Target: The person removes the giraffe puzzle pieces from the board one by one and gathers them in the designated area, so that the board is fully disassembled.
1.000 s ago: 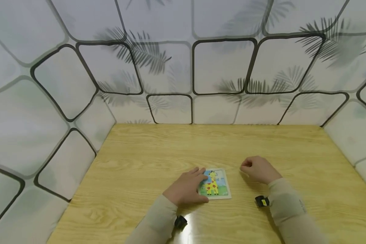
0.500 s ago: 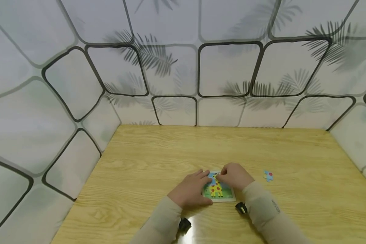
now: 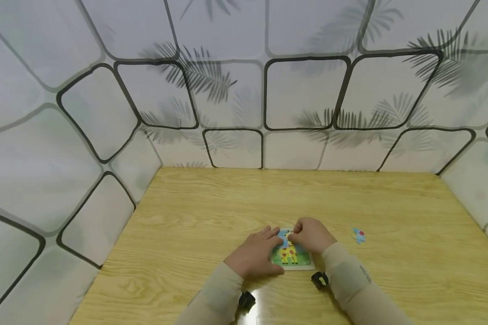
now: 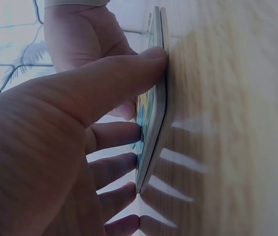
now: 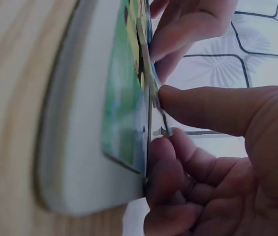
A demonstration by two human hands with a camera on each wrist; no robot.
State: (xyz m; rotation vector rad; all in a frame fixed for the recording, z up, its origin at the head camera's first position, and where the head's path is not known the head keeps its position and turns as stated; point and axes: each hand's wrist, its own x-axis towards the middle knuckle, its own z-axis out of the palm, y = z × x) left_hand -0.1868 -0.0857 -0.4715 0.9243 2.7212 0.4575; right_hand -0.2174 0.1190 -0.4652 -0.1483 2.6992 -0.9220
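Observation:
A square jigsaw puzzle [image 3: 305, 260] with a giraffe picture lies on the wooden table, its pale frame showing. My left hand [image 3: 255, 253] rests on its left side, fingers spread across the picture and thumb at the near edge, as the left wrist view shows. Over the upper right part is my right hand [image 3: 314, 234]. In the right wrist view, its thumb and curled fingers pinch a thin puzzle piece [image 5: 147, 61], tilted up from the picture. Where its far end meets the picture is hard to tell. A loose blue puzzle piece [image 3: 359, 235] with a red spot lies right of the right hand.
The wooden table [image 3: 203, 198] is bounded by patterned walls [image 3: 232, 101] at the back and sides. Dark wrist cameras hang under both forearms, close to the tabletop. Light glares on the table near the left forearm.
The right hand has moved left from beside the puzzle to over its upper right part, uncovering the loose blue piece. In the last half second both hands have barely moved.

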